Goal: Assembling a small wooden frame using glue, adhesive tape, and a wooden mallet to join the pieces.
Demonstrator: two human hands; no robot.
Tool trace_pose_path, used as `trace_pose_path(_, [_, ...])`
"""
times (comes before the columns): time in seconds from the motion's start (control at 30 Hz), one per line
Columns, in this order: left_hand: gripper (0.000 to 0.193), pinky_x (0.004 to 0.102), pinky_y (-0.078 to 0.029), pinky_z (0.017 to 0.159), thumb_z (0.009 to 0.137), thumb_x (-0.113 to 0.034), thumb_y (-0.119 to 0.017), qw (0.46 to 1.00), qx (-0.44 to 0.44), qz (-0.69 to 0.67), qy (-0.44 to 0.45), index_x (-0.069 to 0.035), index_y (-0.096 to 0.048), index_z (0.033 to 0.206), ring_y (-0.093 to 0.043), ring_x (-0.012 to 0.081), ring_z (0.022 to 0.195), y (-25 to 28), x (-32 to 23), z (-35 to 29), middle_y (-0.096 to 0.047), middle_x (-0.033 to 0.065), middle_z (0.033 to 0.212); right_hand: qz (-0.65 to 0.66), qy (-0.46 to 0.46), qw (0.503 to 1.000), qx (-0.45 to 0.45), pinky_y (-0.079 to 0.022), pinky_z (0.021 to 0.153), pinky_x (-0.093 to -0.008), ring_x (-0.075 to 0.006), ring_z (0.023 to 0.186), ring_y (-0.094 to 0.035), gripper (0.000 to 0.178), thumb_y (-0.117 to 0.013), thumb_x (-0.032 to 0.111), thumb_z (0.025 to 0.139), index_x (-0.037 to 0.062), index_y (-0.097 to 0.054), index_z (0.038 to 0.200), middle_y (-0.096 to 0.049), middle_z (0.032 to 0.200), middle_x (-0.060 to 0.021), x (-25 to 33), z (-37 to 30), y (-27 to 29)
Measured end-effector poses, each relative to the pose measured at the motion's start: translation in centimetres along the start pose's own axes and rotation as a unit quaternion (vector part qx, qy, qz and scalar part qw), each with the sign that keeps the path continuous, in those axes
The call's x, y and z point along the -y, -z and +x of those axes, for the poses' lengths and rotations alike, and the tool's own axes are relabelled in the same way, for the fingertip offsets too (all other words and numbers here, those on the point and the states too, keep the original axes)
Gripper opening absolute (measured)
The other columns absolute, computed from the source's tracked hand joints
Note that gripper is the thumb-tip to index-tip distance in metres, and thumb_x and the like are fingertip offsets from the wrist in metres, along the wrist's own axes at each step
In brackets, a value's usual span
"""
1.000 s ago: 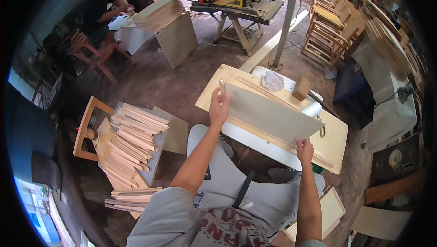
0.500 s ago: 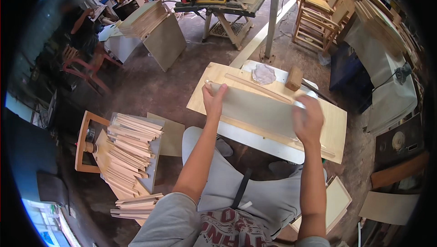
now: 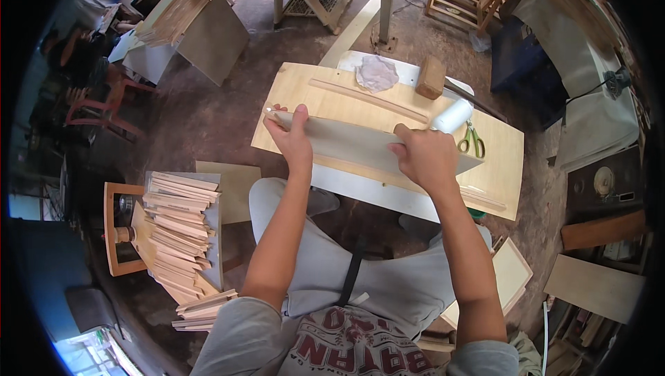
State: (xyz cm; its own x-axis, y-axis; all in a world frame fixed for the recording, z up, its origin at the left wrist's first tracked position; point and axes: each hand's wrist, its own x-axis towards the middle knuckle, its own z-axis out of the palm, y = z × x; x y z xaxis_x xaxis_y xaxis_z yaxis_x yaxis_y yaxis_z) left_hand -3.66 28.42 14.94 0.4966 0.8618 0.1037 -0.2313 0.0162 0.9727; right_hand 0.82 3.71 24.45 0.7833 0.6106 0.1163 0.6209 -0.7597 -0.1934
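Observation:
A thin grey panel (image 3: 355, 145) is held on its long edge, tilted, over a pale wooden board (image 3: 504, 161). My left hand (image 3: 294, 142) is closed round the panel's left end, thumb on top. Near the other end, my right hand (image 3: 428, 160) grips the upper edge, its fingers bent over it. Just beyond that hand lie a white cylindrical thing (image 3: 453, 116) and green-handled scissors (image 3: 473, 142). A narrow wooden strip (image 3: 367, 100) runs along the board behind the panel. Another thin strip (image 3: 485, 197) lies at the board's near right edge.
A wooden block (image 3: 431, 77) and crumpled pale sheet (image 3: 377, 74) sit at the board's far side. Many wood strips (image 3: 181, 217) are stacked to my left. A metal post (image 3: 386, 2) rises beyond the board. Chairs, leaning panels and a person are farther off.
My view has shifted, so the scene sits higher and farther left. The right hand, blurred before, now grips the panel's upper edge. The scissors, hidden before, now show beside it.

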Motion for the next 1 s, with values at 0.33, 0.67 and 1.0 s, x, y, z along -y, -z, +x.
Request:
trace_pose_path(0.33, [0.061, 0.0339, -0.044, 0.096, 0.091, -0.025, -0.077, 1.0, 0.007, -0.003, -0.028, 0.0, -0.043, 0.134, -0.051, 0.0192, 0.11, -0.5, -0.1, -0.3, -0.046, 0.0096, 0.123, 0.015, -0.009, 0.998, -0.054, -0.05, 0.055, -0.0441, -0.0297, 0.066, -0.07, 0.026, -0.074, 0.035, 0.087, 0.0124, -0.062, 0.085, -0.071, 0.072, -0.0069, -0.6, -0.7, -1.5])
trace_pose_path(0.67, [0.061, 0.0326, -0.043, 0.099, 0.092, -0.031, -0.077, 1.0, 0.016, 0.006, -0.017, 0.0, -0.042, 0.133, -0.052, 0.0194, 0.111, 0.4, 0.7, 0.7, -0.048, 0.01, 0.12, 0.112, 0.054, 0.971, -0.203, -0.055, 0.08, -0.0458, -0.035, 0.092, -0.07, 0.063, -0.078, 0.053, 0.08, 0.0031, -0.068, 0.116, -0.072, 0.098, -0.0166, -0.4, 0.8, 6.9])
trace_pose_path(1.0, [0.058, 0.0342, -0.041, 0.101, 0.094, -0.028, -0.074, 1.0, 0.003, -0.003, -0.005, 0.0, -0.041, 0.132, -0.05, 0.0198, 0.113, -0.9, -0.1, -1.3, -0.048, 0.0109, 0.123, 0.082, -0.034, 0.989, 0.116, -0.057, 0.084, -0.0467, -0.0373, 0.099, -0.071, 0.091, -0.085, 0.065, 0.064, 0.0049, -0.06, 0.127, -0.072, 0.106, -0.0207, -3.0, 0.7, 2.3])
